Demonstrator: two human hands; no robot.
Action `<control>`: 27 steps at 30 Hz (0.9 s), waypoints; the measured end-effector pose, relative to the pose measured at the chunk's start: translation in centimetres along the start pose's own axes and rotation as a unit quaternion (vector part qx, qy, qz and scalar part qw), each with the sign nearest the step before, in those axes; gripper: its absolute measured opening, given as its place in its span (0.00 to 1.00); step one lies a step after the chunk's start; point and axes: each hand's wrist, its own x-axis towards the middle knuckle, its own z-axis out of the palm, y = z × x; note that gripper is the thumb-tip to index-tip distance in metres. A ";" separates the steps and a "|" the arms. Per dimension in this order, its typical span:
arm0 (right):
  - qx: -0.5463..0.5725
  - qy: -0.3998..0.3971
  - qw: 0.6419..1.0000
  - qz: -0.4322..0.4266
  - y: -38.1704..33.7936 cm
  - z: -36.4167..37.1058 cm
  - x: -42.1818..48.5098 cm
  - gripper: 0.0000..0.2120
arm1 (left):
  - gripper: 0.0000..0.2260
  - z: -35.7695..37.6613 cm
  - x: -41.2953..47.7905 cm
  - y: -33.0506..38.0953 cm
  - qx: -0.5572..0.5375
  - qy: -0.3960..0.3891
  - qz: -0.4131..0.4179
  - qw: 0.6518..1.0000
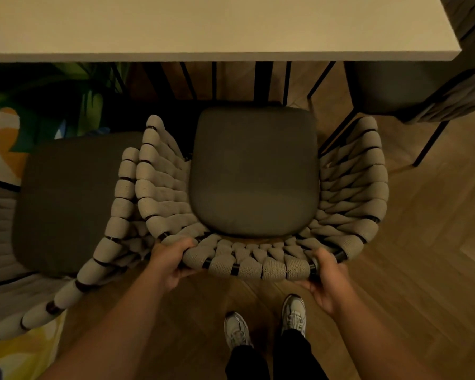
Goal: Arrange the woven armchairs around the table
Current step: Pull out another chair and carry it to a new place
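A woven armchair (255, 174) is gripped at the top rim of its backrest by both hands. The left hand (170, 259) is curled over the rim's left end and the right hand (325, 278) over its right end. The chair is faced toward the table (217, 26), its grey seat front near the table's edge. A second woven armchair (74, 201) is seen close against its left side, partly over a patterned rug (3, 138). A third chair (395, 86) is seen by the table's right corner. Two pale shoes (236, 329) are planted on the wooden floor (422, 242) behind the gripped chair.
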 end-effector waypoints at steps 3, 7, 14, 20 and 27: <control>0.008 -0.012 1.000 -0.004 0.2 -0.3 -0.1 0.11 | 0.26 -0.1 0.1 -0.6 -0.024 0.005 0.020 1.000; 0.027 -0.020 0.999 -0.020 -0.3 -1.2 -0.1 0.15 | 0.34 0.5 -0.3 -2.2 -0.093 0.002 0.042 0.995; 0.017 0.022 0.999 -0.031 -2.4 -2.3 1.6 0.07 | 0.35 2.5 -0.4 -2.7 -0.135 -0.011 0.048 0.990; 0.022 0.010 1.000 -0.003 -3.0 -3.0 2.1 0.10 | 0.35 2.2 0.5 -2.7 -0.157 -0.001 0.038 0.987; 0.032 0.024 0.999 0.018 -2.7 -2.9 2.4 0.06 | 0.38 1.9 1.9 -3.0 -0.153 0.025 0.019 0.988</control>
